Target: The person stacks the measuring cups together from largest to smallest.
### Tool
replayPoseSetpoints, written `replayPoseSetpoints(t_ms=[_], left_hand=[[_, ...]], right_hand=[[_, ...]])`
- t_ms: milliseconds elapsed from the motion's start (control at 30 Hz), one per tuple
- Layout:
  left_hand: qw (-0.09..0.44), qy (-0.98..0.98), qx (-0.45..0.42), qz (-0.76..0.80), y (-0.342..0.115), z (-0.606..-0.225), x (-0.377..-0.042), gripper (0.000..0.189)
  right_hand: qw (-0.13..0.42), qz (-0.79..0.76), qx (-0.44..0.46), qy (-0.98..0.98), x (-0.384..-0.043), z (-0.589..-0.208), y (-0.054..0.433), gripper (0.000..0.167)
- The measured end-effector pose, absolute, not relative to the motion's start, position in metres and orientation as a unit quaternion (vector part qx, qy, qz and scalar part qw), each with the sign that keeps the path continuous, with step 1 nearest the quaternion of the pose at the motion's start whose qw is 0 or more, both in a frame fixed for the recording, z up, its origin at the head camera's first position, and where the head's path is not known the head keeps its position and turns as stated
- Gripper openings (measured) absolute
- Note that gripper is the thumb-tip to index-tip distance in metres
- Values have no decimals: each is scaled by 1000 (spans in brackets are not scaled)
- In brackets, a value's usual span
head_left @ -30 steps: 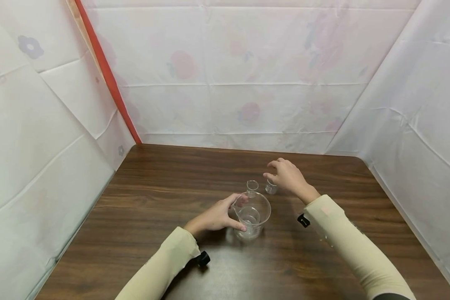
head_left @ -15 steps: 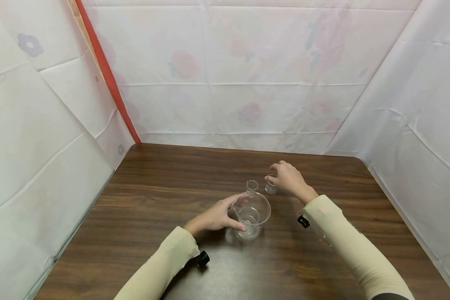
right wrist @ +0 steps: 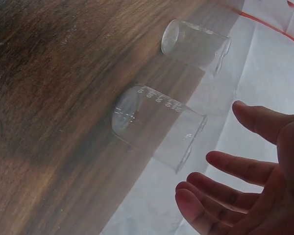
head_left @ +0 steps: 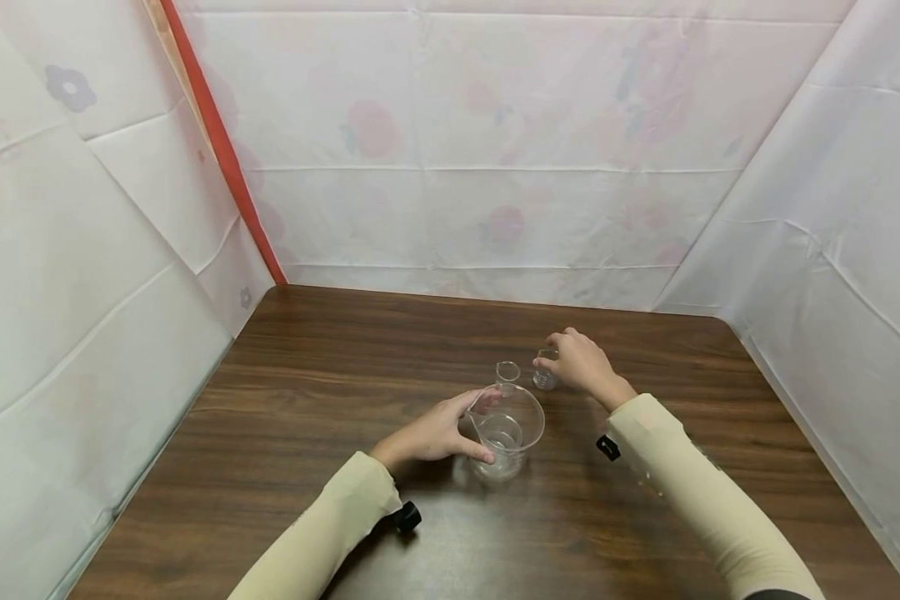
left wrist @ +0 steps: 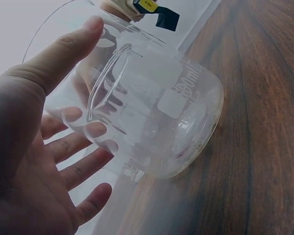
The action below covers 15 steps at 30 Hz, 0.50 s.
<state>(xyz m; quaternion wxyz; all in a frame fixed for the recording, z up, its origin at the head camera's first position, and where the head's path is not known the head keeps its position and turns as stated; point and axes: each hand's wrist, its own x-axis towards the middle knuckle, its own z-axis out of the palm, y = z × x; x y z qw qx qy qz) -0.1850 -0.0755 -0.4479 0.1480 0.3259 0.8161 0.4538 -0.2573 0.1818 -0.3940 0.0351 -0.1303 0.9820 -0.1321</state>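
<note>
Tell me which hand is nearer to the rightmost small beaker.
Right. The right hand hovers close by the rim of the rightmost small beaker; the left hand is farther off, to its left, holding the large beaker.

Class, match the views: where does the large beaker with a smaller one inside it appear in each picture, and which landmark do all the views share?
Head: the large beaker is just right of and below centre, in the left hand's grip.
Left wrist: large beaker, across the upper middle, slanted.
Right wrist: not visible.
Shared landmark: the brown wood-grain table.
</note>
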Motion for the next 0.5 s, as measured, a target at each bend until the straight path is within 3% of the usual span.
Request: replayPoseSetpoints(t_ms=[500], left_hand=[[153,816,324,453,-77,-448,-185,88]], right_hand=[[50,-117,-117,985,-261,-405,182,56]])
